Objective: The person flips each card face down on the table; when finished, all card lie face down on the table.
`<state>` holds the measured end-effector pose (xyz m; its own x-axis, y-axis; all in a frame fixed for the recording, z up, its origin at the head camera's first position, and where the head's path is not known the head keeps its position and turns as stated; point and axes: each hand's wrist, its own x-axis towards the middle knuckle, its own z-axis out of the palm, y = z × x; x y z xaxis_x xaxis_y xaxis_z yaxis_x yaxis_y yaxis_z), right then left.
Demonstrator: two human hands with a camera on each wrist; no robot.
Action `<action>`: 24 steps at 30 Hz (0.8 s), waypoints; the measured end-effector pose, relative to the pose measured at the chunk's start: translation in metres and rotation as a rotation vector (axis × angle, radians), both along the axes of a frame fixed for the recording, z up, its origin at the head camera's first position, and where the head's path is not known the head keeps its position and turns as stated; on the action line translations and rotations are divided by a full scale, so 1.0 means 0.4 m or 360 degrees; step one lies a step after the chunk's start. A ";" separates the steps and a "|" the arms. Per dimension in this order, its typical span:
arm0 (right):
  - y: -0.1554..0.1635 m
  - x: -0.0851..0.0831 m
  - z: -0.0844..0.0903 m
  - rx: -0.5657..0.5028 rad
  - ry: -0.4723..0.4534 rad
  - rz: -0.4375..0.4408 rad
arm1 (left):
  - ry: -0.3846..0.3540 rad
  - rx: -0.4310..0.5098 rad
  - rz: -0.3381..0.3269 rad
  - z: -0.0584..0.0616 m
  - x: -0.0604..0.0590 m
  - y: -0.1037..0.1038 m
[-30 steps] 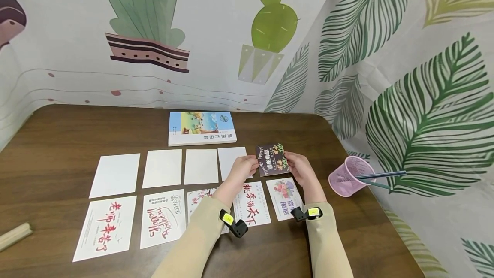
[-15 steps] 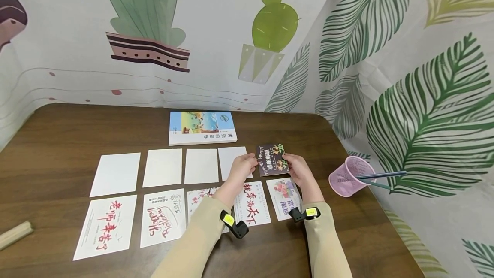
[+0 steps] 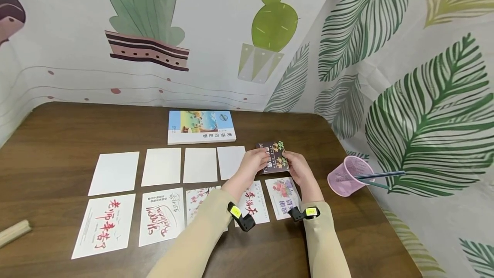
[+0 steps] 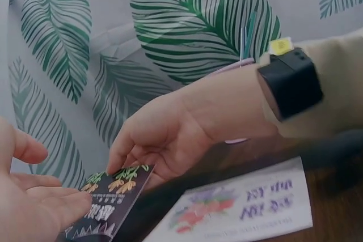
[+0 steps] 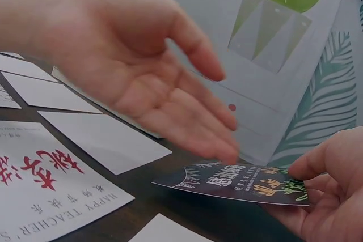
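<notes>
A dark greeting card (image 3: 276, 163) with orange flowers, green leaves and white lettering is between my two hands. My right hand (image 3: 300, 170) pinches its right edge, thumb on top and fingers beneath. In the right wrist view the card (image 5: 238, 185) tilts a little above the table. My left hand (image 3: 250, 164) reaches over the card's left part with its fingers extended; in the right wrist view this left hand (image 5: 153, 66) has its thumb apart and grips nothing. Just below lies a white card with a red and purple bouquet (image 3: 283, 193).
Several blank white cards (image 3: 161, 166) form a row to the left, with printed cards (image 3: 103, 226) in a row nearer me. Behind them lies a book (image 3: 202, 128). A pink mesh cup (image 3: 343, 179) with pens stands right; a wooden stick (image 3: 14, 233) lies far left.
My left hand has let go of the dark card's left edge and moved right over its face, fingers straightening. The right hand keeps its pinch in about the same place.
</notes>
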<state>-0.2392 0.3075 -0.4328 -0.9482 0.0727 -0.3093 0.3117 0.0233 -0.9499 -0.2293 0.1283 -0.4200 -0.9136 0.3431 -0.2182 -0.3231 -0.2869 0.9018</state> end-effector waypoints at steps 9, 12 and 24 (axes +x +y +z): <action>-0.016 0.006 0.028 -0.0157 0.0076 -0.0059 | 0.0002 0.0051 -0.0122 0.040 -0.023 0.023; -0.022 0.004 0.035 -0.0201 0.0093 -0.0076 | 0.0027 0.0029 -0.0129 0.045 -0.024 0.021; -0.038 0.007 0.050 -0.0529 0.0123 -0.0162 | 0.0059 -0.0143 -0.0058 0.080 -0.028 0.023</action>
